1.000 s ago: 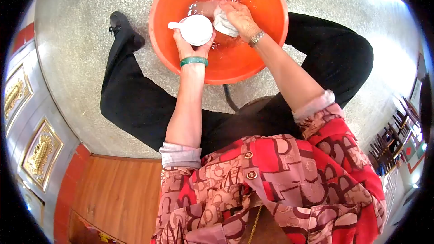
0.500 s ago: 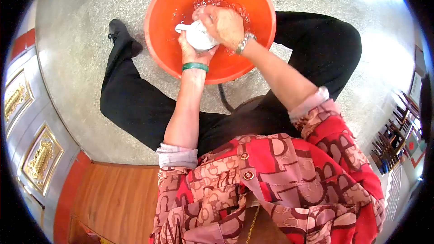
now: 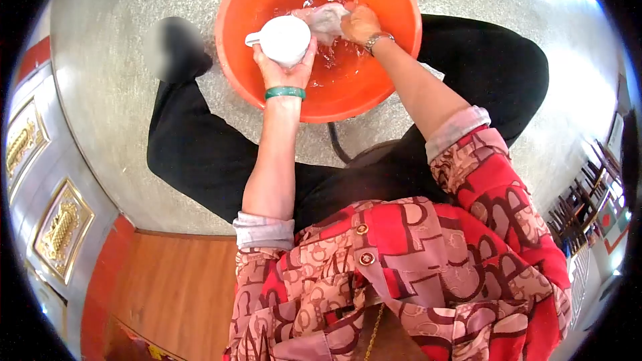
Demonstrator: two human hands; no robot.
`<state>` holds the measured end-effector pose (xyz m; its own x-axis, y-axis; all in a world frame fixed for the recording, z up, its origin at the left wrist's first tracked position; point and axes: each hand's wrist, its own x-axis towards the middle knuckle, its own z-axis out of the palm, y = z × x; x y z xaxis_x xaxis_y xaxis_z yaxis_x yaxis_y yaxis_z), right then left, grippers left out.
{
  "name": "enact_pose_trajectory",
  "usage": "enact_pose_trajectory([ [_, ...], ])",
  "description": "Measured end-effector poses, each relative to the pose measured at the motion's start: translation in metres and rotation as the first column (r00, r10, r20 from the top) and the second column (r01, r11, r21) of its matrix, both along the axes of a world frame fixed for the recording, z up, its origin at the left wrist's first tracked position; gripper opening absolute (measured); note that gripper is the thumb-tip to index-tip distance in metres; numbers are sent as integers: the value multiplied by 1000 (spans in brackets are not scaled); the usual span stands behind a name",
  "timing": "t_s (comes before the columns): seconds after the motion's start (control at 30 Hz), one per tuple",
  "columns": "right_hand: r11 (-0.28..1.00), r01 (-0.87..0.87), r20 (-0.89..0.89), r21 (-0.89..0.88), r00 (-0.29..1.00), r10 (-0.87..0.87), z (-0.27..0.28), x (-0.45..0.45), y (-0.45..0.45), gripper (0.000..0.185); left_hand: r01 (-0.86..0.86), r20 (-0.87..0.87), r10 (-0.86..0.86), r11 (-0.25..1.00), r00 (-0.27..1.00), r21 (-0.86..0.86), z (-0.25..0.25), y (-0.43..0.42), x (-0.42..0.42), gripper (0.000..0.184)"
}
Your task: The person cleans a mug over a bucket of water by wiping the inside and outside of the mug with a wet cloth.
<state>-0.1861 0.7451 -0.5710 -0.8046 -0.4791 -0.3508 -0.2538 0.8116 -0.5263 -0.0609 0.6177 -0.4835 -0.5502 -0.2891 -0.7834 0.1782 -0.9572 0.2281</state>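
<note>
A white mug (image 3: 285, 39) rests in my left hand (image 3: 286, 70), whose fingers are wrapped around its near side. Its round white face points up at me and its handle sticks out to the left; I cannot tell whether that face is the base or the inside. My right hand (image 3: 361, 23) grips a wet, whitish cloth (image 3: 326, 21) just to the right of the mug. Both hands are over an orange basin (image 3: 234, 70) with rippling water in it. Mug and cloth look slightly apart or just touching.
My black-trousered legs (image 3: 194, 137) spread on both sides of the basin. Speckled grey floor (image 3: 127, 93) surrounds it. A dark hose-like strip (image 3: 336, 142) lies below the basin. Panelled doors (image 3: 50, 207) stand at the left, with dark wooden furniture (image 3: 585, 194) at the far right.
My right hand has drawn away from the mug to the right, and the cloth now shows spread in it. The mug has tilted so its round face shows fully.
</note>
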Motion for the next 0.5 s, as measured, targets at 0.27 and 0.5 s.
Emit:
enact_pose_trajectory([
  [0.27, 715, 491, 719, -499, 695, 25, 106, 23, -31, 16, -34, 31, 36, 998, 999, -52, -7, -2, -7, 56],
  [0.5, 907, -288, -55, -306, 957, 285, 138, 72, -33, 23, 100, -39, -115, 957, 993, -272, -7, 5, -1, 67],
])
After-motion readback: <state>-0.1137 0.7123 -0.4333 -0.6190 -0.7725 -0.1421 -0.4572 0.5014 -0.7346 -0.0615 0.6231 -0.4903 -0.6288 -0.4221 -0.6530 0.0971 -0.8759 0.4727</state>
